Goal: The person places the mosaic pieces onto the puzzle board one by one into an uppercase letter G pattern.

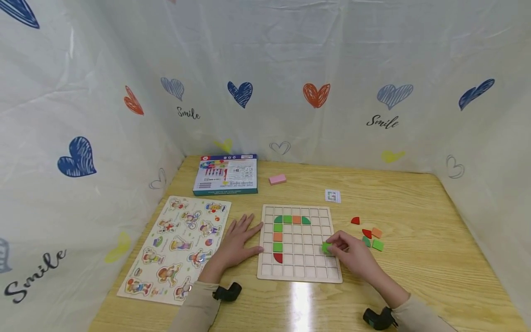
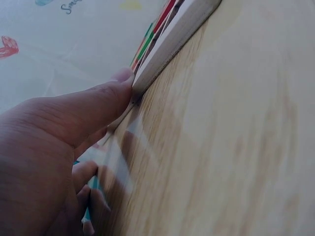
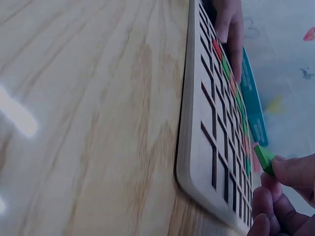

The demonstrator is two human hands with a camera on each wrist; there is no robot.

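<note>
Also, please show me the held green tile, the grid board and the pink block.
Green tile (image 3: 264,159): right wrist view, visible surface.
Grid board (image 1: 298,278): head view, near rim.
Pink block (image 1: 277,179): head view, top.

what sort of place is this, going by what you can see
Probably a small screened-off spot for tabletop play: white sheeting printed with hearts and "Smile" surrounds a wooden table, which holds a gridded board with coloured tiles and a picture board.
</note>
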